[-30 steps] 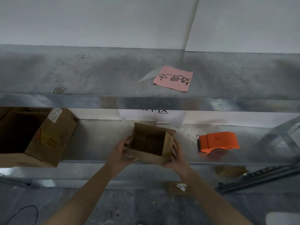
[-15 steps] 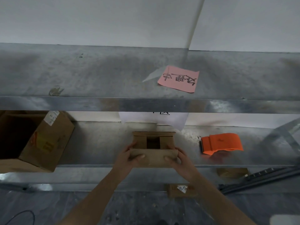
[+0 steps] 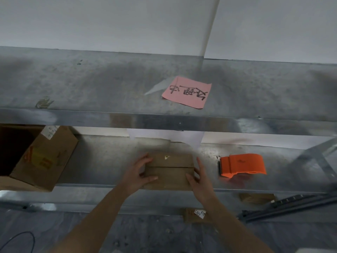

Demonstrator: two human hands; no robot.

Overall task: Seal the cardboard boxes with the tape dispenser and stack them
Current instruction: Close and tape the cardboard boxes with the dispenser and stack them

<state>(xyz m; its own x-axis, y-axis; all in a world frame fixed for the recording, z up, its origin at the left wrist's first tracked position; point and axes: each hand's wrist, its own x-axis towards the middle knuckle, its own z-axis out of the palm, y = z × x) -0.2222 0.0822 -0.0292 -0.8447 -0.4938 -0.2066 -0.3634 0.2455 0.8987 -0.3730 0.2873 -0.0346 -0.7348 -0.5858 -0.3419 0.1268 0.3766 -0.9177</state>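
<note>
On the shelf point(image 3: 102, 161) — flaps down
Left hand point(image 3: 140, 170) and right hand point(image 3: 199, 178) press the cardboard box point(image 3: 169, 170), fingers straight; tape dispenser point(image 3: 242, 165) nearby

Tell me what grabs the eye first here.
The orange tape dispenser, lying on the lower shelf at right, stands out first. Beside it the left hand and right hand press a small cardboard box with its flaps folded down. A pink handwritten note lies on the upper shelf.
</note>
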